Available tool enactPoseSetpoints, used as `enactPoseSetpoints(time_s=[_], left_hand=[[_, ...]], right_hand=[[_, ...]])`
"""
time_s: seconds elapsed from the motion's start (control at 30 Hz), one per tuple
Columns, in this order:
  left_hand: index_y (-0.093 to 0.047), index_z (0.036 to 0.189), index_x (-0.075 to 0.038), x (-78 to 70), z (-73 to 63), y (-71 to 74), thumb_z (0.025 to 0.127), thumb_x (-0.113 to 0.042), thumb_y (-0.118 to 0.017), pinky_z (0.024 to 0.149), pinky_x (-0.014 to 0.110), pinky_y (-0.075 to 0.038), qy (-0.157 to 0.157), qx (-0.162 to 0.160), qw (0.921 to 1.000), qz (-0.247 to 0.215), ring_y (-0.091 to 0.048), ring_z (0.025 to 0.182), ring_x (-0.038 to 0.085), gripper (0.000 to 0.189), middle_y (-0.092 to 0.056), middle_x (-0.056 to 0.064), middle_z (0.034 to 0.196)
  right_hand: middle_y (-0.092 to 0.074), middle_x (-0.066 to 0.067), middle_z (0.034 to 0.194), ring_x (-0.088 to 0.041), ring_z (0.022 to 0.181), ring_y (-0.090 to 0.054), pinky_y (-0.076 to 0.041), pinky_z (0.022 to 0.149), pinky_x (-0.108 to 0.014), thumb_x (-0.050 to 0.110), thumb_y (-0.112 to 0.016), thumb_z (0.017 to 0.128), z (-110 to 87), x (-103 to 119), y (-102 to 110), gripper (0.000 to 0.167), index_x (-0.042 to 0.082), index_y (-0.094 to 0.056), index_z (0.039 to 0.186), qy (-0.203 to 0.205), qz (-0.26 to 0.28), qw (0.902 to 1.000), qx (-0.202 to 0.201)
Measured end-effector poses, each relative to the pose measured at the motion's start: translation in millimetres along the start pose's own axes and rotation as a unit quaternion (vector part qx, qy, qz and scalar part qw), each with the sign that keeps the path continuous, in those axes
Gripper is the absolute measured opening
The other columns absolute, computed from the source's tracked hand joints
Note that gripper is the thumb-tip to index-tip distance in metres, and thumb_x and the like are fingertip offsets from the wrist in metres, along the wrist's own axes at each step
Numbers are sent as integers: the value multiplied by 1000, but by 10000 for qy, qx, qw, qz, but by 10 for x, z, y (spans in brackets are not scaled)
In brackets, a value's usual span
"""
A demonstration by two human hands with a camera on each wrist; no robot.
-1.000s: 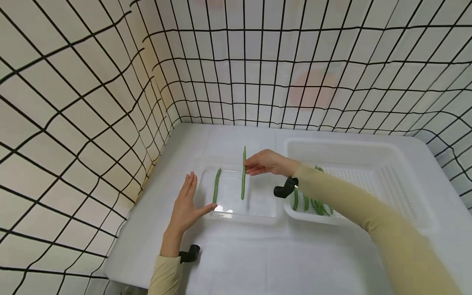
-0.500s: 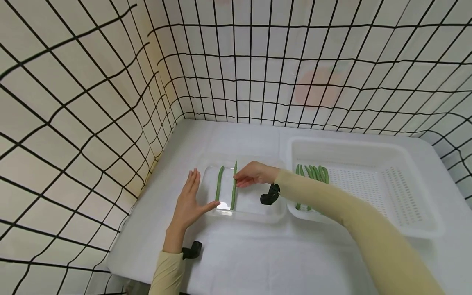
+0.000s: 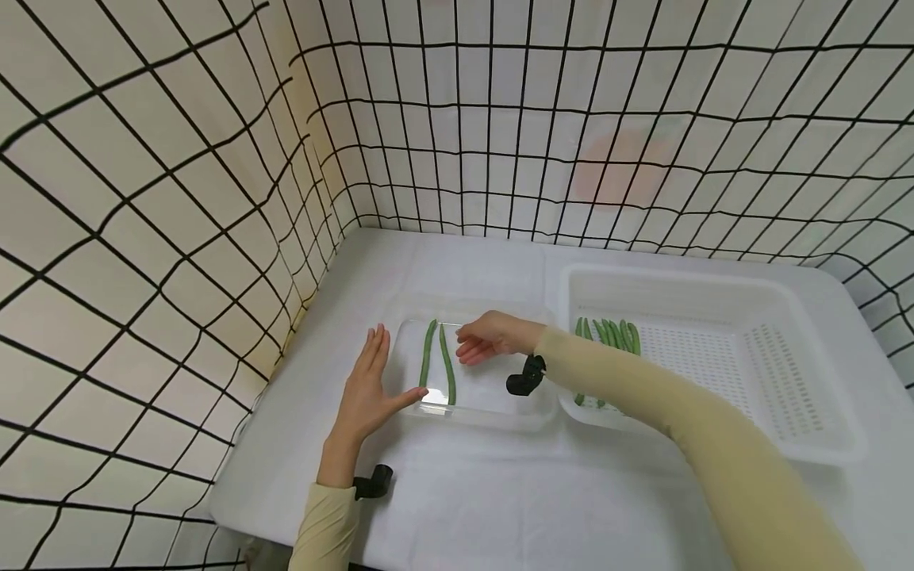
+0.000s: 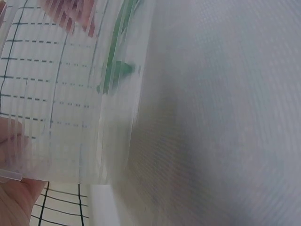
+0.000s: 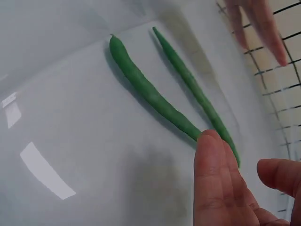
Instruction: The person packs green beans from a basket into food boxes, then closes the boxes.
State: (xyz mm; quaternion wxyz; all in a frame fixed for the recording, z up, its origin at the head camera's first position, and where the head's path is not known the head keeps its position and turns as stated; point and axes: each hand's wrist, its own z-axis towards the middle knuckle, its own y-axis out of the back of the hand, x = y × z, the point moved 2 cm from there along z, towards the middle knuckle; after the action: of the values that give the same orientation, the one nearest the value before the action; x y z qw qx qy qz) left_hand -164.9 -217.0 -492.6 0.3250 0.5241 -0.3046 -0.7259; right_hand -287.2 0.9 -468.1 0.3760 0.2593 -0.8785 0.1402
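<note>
Two green beans lie apart at their near ends inside a clear plastic container (image 3: 493,420): the left bean (image 3: 428,353) and the right bean (image 3: 448,366). My right hand (image 3: 494,336) hovers over the container just right of the right bean. In the right wrist view, thumb and fingers (image 5: 211,174) are parted with nothing pinched, the fingertips overlapping the view of the right bean (image 5: 150,96). At the container's left end rests my left hand (image 3: 362,400), fingers straight and thumb stretched along the near rim. The left wrist view shows the clear wall (image 4: 113,155) beside that hand.
A white perforated basket (image 3: 714,279) stands right of the container, with several green beans (image 3: 614,336) in its left part; my right sleeve (image 3: 643,381) hides some. Black wire mesh (image 3: 493,143) encloses the white-covered table (image 3: 457,492) at the back and sides.
My right hand has brought a green bean left and down into the container, then let it go. It now lies closer to the left bean. My left hand stays at the container's end.
</note>
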Motion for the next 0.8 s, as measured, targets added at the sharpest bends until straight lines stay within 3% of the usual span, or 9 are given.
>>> enactPoseSetpoints(time_s=[0.2,0.4,0.6,0.8], left_hand=[[-16,151,-3,-28,-10,1,70,-56,-77,107,54,-22,29,51,10000,-70,-4,143,19,115,-11,6,158],[-15,152,-5,-16,-28,11,70,-60,-75,106,56,-22,4,8,10000,-91,-5,143,18,115,-12,6,158],[-16,152,-5,-20,-34,15,70,-60,-75,106,56,-23,-45,7,10000,-32,-6,143,19,114,-13,7,158],[-16,152,-5,-17,-29,10,70,-57,-76,107,56,-21,-56,72,10000,-10,-5,143,21,114,-11,6,158]], right_hand=[[-66,-20,103,-23,82,-68,-54,78,-35,20,-49,100,-447,78,342,43,-10,-47,130,384,-28,9991,185],[-62,-20,114,-25,94,-66,-52,84,-37,29,-47,101,-1030,80,987,52,-9,-40,136,945,248,9951,155],[-66,-12,107,-21,92,-67,-52,83,-35,30,-48,101,-1384,-312,1731,57,-11,-33,138,927,544,9928,-524],[-68,-11,100,-18,86,-68,-53,80,-33,28,-50,100,-1409,-902,2269,60,-11,-30,140,394,542,9927,-1003]])
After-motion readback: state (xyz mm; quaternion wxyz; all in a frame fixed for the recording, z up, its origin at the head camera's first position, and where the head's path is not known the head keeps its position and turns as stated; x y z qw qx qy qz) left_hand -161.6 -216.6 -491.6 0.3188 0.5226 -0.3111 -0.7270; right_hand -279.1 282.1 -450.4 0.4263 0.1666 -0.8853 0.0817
